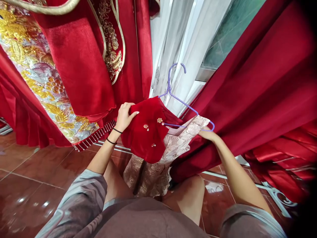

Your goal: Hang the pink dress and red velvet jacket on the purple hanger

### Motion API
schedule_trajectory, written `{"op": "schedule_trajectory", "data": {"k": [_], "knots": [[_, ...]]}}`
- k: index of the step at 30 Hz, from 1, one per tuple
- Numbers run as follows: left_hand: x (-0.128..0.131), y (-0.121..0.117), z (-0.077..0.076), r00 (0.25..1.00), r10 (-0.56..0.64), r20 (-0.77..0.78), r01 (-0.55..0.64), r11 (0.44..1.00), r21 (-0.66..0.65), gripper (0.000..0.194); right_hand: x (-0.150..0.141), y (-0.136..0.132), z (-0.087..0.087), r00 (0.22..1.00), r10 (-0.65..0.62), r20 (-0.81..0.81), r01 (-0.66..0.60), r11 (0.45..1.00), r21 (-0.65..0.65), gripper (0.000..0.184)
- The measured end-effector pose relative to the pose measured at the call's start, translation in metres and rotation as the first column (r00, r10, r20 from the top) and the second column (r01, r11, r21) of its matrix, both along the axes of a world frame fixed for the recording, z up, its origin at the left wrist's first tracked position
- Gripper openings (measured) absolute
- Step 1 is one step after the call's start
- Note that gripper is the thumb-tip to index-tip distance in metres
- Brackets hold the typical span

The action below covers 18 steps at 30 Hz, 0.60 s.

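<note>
A dress (179, 140) with a pale pink, flower-patterned brocade body hangs in front of me on a purple hanger (182, 101). A red velvet piece (146, 142) with small gold and pearl flower brooches covers its left side and front. My left hand (125, 116) is closed on the velvet's upper left edge, thumb on top. At the right shoulder, my right hand (207, 135) grips the dress from behind, beside the hanger's end. The cloth hides most of that hand's fingers. The hanger's hook points up, in front of white sheer cloth.
Red garments with gold embroidery (115, 59) hang at the left, one with a beaded fringe (95, 135). White sheer cloth (170, 36) hangs behind, and a long red drape (260, 66) fills the right. White metal rack bars (274, 195) stand low over the brown tiled floor (37, 185).
</note>
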<state>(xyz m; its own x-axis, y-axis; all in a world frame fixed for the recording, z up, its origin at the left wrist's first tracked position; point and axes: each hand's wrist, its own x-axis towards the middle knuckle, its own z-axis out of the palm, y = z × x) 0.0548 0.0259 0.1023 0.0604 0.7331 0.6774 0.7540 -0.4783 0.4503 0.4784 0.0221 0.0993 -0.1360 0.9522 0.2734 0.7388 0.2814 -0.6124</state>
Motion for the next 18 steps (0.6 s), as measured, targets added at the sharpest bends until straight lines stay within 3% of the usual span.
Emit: {"op": "schedule_trajectory", "data": {"k": [3, 4, 6, 8, 9, 12, 13, 16, 18], "knots": [[0.006, -0.008, -0.011, 0.996, 0.089, -0.028, -0.087, 0.994, 0.058, 0.040, 0.014, 0.016, 0.036, 0.970, -0.230, -0.083, 0.241, 0.953, 0.181, 0.030], [0.008, -0.011, -0.014, 0.993, 0.111, -0.033, -0.109, 0.991, 0.073, 0.042, 0.017, 0.019, 0.051, 0.951, -0.292, -0.099, 0.308, 0.909, 0.281, 0.033], [0.010, -0.015, -0.017, 0.990, 0.137, -0.039, -0.132, 0.987, 0.096, 0.046, 0.018, 0.022, 0.080, 0.917, -0.380, -0.125, 0.388, 0.770, 0.507, 0.034], [0.008, -0.019, -0.019, 0.990, 0.134, -0.053, -0.128, 0.986, 0.106, 0.051, 0.016, 0.019, 0.102, 0.901, -0.410, -0.140, 0.403, 0.673, 0.620, 0.032], [0.006, -0.020, -0.018, 0.990, 0.127, -0.064, -0.120, 0.987, 0.107, 0.052, 0.014, 0.016, 0.109, 0.899, -0.416, -0.140, 0.410, 0.683, 0.604, 0.031], [0.004, -0.025, -0.014, 0.992, 0.114, -0.060, -0.106, 0.986, 0.131, 0.052, 0.011, 0.002, 0.123, 0.920, -0.379, -0.096, 0.382, 0.817, 0.433, 0.032], [0.006, -0.028, -0.012, 0.992, 0.126, -0.024, -0.120, 0.979, 0.166, 0.048, 0.011, -0.003, 0.126, 0.925, -0.370, -0.082, 0.369, 0.829, 0.421, 0.032], [0.027, -0.036, -0.002, 0.991, 0.111, 0.077, -0.130, 0.937, 0.323, 0.030, 0.009, -0.021, 0.132, 0.909, -0.412, -0.061, 0.375, 0.747, 0.549, 0.035], [0.054, -0.042, 0.005, 1.000, -0.020, 0.009, 0.016, 0.930, 0.368, 0.021, 0.007, -0.028, 0.132, 0.881, -0.472, -0.016, 0.399, 0.724, 0.563, 0.036]]}}
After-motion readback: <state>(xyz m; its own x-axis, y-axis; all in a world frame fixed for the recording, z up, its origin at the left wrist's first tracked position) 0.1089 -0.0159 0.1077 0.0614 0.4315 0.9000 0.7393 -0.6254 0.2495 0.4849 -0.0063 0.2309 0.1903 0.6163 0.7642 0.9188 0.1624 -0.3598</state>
